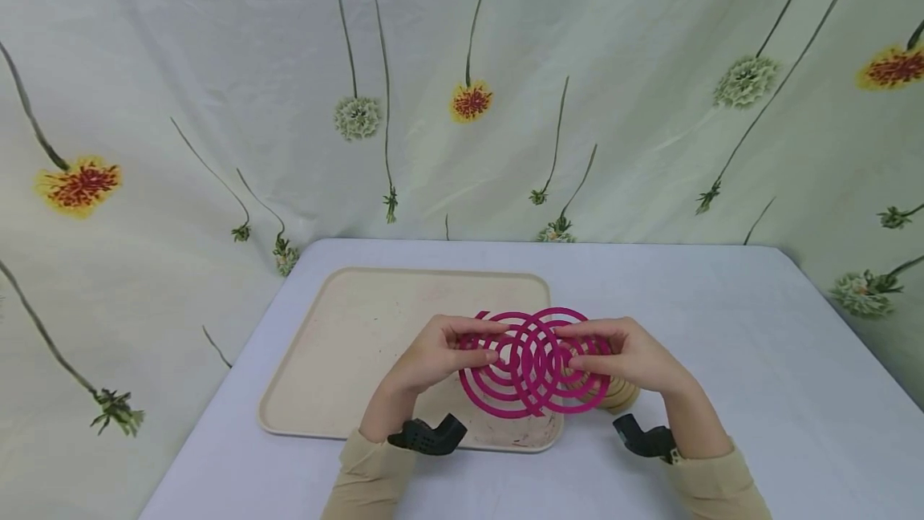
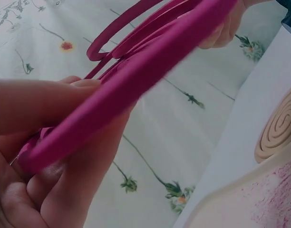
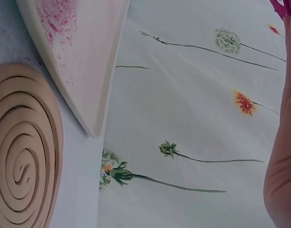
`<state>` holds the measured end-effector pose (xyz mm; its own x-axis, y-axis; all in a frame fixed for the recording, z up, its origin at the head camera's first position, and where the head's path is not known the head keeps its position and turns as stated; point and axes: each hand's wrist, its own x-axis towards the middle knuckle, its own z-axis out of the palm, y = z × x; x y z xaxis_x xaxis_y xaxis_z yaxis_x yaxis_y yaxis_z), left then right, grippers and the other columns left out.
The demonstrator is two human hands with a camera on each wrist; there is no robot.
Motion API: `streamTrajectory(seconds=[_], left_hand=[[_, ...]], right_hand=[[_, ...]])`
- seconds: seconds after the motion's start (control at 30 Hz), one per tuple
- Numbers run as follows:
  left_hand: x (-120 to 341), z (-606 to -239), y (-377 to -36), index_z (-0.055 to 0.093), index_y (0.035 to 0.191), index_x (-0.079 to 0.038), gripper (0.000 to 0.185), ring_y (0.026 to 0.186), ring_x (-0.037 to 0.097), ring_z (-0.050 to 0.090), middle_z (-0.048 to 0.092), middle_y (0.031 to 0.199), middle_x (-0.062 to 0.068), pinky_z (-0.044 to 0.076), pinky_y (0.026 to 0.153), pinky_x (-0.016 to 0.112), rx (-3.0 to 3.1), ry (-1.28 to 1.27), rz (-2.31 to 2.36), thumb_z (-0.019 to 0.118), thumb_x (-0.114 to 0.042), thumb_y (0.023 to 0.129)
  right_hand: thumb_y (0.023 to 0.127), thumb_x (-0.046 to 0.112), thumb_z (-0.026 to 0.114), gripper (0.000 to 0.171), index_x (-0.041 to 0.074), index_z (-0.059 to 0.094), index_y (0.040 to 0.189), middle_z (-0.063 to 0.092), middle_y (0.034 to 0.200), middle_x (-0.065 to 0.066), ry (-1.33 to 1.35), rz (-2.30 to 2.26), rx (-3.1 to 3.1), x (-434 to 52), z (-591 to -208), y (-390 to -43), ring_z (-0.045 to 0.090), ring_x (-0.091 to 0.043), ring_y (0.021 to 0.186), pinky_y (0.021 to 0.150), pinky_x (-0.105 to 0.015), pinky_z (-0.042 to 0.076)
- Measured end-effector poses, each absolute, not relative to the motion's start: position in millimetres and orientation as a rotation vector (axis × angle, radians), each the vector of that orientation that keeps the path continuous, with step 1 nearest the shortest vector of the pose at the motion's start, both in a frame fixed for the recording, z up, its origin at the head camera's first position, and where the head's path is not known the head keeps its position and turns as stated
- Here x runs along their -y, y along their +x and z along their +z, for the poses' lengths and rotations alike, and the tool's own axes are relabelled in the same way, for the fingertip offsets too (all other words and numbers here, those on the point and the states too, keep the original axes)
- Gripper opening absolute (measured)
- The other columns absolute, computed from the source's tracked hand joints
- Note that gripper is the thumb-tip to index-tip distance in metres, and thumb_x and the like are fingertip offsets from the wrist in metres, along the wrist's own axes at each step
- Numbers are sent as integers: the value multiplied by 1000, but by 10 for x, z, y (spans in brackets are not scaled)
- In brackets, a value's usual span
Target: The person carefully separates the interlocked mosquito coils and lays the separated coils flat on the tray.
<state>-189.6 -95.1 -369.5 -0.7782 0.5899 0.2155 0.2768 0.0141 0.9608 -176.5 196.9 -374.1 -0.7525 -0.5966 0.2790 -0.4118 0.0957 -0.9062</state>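
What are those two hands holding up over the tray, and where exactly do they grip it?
Two interlocked pink spiral coils: the left hand pinches the rings on the left side, the right hand those on the right.

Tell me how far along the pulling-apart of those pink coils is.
Partly done: the two pink spiral coils are offset sideways but still interlocked in the middle. In hand: the left hand and right hand each pinch one coil above the beige tray. Left: freeing the last turns. A tan coil lies on the table, beside the tray.
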Motion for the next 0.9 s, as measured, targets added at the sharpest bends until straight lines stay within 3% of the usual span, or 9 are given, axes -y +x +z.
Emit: streamTrajectory(seconds=[0.13,0.3,0.63,0.73,0.9], left_hand=[[919,-3700,-1886,60,121,5,37,94,30,64,62,113,21,55,78,31,-2091,805,1926,66,0,84],[833,-3712,-1862,62,121,0,38,96,27,64,63,114,18,54,80,31,-2122,596,2130,68,-3,84],[536,-3769,-1800,62,119,2,37,104,22,62,63,115,15,52,83,31,-2061,330,2627,69,-1,83],[542,-3779,-1802,61,121,3,38,104,22,61,61,117,15,52,83,32,-2059,409,2617,68,-2,84],[716,-3754,-1848,52,130,1,50,109,32,58,55,126,15,52,83,36,-2040,816,2290,69,-2,83]], right_hand=[[85,4,68,40,-3,58,123,62,112,-21,-867,-1776,-2340,-1921,-3736,-1752,65,-20,88,70,-34,57],[85,6,68,45,-3,56,126,58,116,-25,-662,-1930,-2434,-1836,-3744,-1730,65,-18,91,72,-34,56],[85,13,70,41,9,62,124,65,115,-3,-533,-2481,-2407,-1607,-3961,-1818,65,-12,97,71,-29,55],[85,7,69,41,4,59,125,65,111,2,-492,-2397,-2501,-1595,-3818,-1739,65,-10,94,71,-28,55],[85,0,67,39,-1,57,122,62,108,4,-663,-2127,-2508,-1793,-3742,-1721,64,-11,91,72,-29,56]])
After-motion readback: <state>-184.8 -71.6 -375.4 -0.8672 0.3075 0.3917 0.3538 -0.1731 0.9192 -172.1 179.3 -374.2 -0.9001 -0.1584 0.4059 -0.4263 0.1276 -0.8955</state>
